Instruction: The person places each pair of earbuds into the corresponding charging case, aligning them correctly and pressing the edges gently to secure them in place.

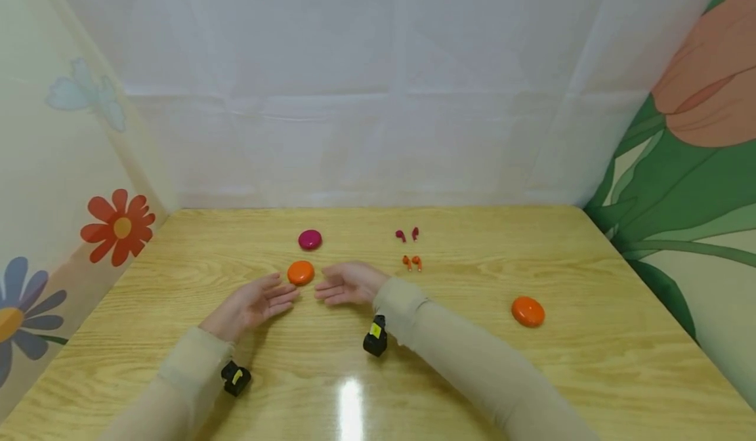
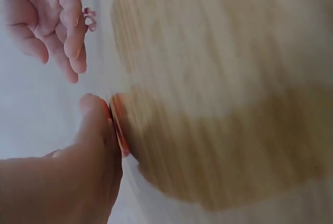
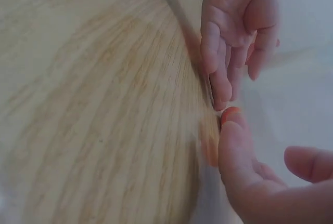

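Note:
A round, glossy orange case point(image 1: 301, 272) lies on the wooden table between my hands. My left hand point(image 1: 251, 306) is at its near left, palm turned inward, fingers extended and fingertips close to its edge. On the other side, my right hand point(image 1: 350, 283) has loosely bent fingers pointing left towards the case, with a small gap. Both hands hold nothing. In the right wrist view the fingers partly hide the orange case point(image 3: 230, 114). Just behind it sits a similar magenta case point(image 1: 310, 239).
Beyond my right hand lie a pair of orange earbuds point(image 1: 412, 263) and, farther back, a pair of magenta earbuds point(image 1: 407, 234). Another round orange case point(image 1: 528, 312) rests on the right of the table point(image 1: 461, 362). A white cloth point(image 1: 378, 132) hangs behind the table.

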Demonstrator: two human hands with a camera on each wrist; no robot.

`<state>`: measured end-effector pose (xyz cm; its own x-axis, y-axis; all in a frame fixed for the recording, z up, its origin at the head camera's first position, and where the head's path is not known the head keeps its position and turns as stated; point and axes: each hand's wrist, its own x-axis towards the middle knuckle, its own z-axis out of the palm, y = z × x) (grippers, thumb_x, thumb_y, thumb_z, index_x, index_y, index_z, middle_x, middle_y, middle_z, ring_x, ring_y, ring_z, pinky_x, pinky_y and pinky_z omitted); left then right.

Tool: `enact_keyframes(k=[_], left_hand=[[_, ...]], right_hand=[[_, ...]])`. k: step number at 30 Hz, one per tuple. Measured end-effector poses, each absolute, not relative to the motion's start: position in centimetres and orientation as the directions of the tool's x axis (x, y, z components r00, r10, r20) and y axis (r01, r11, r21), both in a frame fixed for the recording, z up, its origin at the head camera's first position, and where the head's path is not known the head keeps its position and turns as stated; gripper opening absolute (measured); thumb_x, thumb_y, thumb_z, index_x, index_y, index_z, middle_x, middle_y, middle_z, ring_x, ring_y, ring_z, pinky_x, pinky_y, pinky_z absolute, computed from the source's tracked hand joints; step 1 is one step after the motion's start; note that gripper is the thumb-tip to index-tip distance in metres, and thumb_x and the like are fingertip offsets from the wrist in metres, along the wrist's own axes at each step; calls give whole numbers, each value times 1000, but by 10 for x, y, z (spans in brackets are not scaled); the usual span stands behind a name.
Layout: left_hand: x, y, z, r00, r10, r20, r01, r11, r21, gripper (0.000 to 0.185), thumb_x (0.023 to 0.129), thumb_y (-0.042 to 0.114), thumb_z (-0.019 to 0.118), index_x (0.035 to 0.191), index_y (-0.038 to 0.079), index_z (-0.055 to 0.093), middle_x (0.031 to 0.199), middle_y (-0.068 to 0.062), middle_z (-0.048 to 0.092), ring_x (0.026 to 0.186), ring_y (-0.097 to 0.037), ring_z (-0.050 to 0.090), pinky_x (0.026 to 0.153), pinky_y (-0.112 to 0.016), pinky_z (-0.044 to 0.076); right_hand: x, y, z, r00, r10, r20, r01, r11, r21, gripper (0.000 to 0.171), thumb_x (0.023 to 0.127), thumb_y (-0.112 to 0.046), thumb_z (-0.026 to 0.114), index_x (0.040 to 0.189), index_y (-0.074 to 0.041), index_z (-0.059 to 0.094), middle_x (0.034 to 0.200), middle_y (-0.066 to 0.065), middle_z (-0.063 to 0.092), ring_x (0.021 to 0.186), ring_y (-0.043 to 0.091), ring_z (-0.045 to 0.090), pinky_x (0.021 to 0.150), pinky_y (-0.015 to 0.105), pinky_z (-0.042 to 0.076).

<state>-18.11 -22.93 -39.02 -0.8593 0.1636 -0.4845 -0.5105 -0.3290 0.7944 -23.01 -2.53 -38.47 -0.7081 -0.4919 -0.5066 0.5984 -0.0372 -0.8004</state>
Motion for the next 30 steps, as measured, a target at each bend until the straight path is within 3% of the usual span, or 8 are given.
enact_keyframes(k=[5,8,10,14,21,30], left_hand=[[-185,-232,-391,-847,170,-503,-531,-292,795,31,107,16,28,133,0,23,152,-35,15,90,-23,67,99,-41,45],[-189,-232,-391,-843,178,-507,-537,-239,809,32,107,14,26,133,-2,20,148,-39,21,90,-23,67,97,-40,47],[-192,-231,-390,-838,170,-519,-545,-209,812,40,107,13,26,139,-6,13,138,-41,36,89,-22,67,96,-39,48],[-197,-229,-387,-821,138,-554,-571,-199,796,51,106,12,29,147,-7,4,107,-23,61,84,-23,68,94,-41,49],[-202,-230,-384,-813,131,-567,-581,-141,802,54,106,12,29,149,-11,4,91,-14,64,79,-21,68,88,-38,53],[-207,-229,-388,-815,105,-570,-578,-65,813,41,105,10,37,138,-15,31,82,-8,69,76,-18,69,79,-34,56]], right_hand=[[-237,-35,-388,-708,-471,-527,603,-14,-797,40,103,-10,44,139,7,41,128,33,54,122,42,53,101,47,43],[-242,-40,-390,-707,-452,-544,612,-6,-791,40,103,-11,44,139,6,41,128,33,54,122,41,53,100,46,44],[-245,-42,-392,-703,-439,-560,625,-6,-780,40,104,-11,44,140,5,41,128,32,54,122,41,52,101,46,43],[-250,-45,-395,-688,-431,-584,643,11,-766,41,104,-12,43,142,4,40,130,31,53,124,40,51,102,46,42],[-257,-50,-394,-656,-453,-604,661,42,-749,41,104,-11,43,142,3,42,133,29,52,125,39,50,103,48,40],[-258,-51,-399,-678,-459,-574,606,91,-790,36,104,-11,42,135,6,49,128,27,56,122,37,53,100,47,43]])
